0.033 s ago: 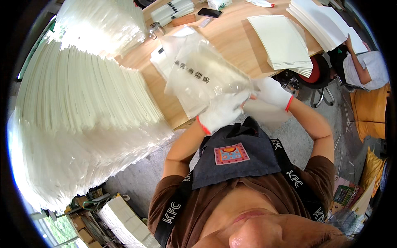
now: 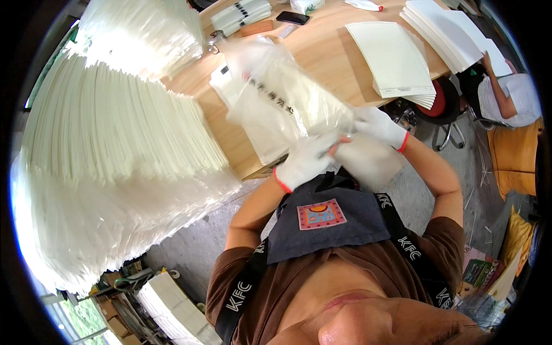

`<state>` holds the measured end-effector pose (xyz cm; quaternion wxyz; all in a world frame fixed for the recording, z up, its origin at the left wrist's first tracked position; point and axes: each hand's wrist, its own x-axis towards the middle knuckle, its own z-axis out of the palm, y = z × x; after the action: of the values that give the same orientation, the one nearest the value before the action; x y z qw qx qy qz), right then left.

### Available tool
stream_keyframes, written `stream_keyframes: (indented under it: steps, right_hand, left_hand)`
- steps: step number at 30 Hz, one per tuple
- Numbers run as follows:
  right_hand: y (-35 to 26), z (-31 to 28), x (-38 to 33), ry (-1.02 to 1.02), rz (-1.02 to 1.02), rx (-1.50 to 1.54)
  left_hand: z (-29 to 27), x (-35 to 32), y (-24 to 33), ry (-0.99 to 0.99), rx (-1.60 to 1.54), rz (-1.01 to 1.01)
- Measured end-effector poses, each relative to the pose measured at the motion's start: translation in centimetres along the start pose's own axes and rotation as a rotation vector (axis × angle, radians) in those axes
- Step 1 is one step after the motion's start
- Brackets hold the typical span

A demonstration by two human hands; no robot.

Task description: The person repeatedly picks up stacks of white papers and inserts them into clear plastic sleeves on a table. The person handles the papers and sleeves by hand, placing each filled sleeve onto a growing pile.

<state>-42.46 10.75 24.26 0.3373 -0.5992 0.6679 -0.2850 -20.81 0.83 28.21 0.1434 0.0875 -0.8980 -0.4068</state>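
Note:
A clear plastic bag [image 2: 313, 100] with dark printing stretches from the table edge up over its near-left corner. My left hand [image 2: 310, 161], in a white glove with a red cuff, is closed at the bag's near end, bare fingertips showing. In a matching glove, my right hand [image 2: 379, 127] grips the bag's near right corner; its fingers are partly hidden and blurred. Below the hands hangs a pale, motion-smeared flap [image 2: 372, 160]; whether it is paper or film I cannot make out. White sheets [image 2: 223, 83] lie partly under the bag on the table.
Tall stacks of filled clear bags [image 2: 115, 132] rise at the left. On the wooden table [image 2: 322, 52] are a stack of cream sheets [image 2: 391, 60], a phone [image 2: 293, 18], a metal cup [image 2: 216, 40] and white paper piles [image 2: 440, 34]. A co-worker [image 2: 506, 95] sits at the far right.
The bag has billowed and shifted, its printing now further from the table edge's left. My left hand has dropped slightly, and the pale flap below hangs a little lower.

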Motion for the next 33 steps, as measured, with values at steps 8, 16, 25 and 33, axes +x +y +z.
stream_keyframes:
  steps: [8, 16, 25, 33]
  right_hand:
    - [1.6, 5.6, 6.9, 0.239, -0.123, -0.473]
    - [-2.3, 11.5, 3.3, 0.285, -0.017, -0.498]
    - [1.6, 9.2, 1.0, 0.126, 0.502, -0.651]
    - [0.0, 12.1, -6.3, -0.147, 0.241, -0.721]
  left_hand:
    - [2.1, 1.9, -3.9, 0.219, 0.047, 0.226]
    - [2.9, -0.1, -8.3, 0.341, -0.057, -0.214]
    - [5.4, -9.4, -11.4, 0.244, 0.542, -0.084]
    - [5.7, -18.9, -10.5, 0.702, 0.353, -0.134]
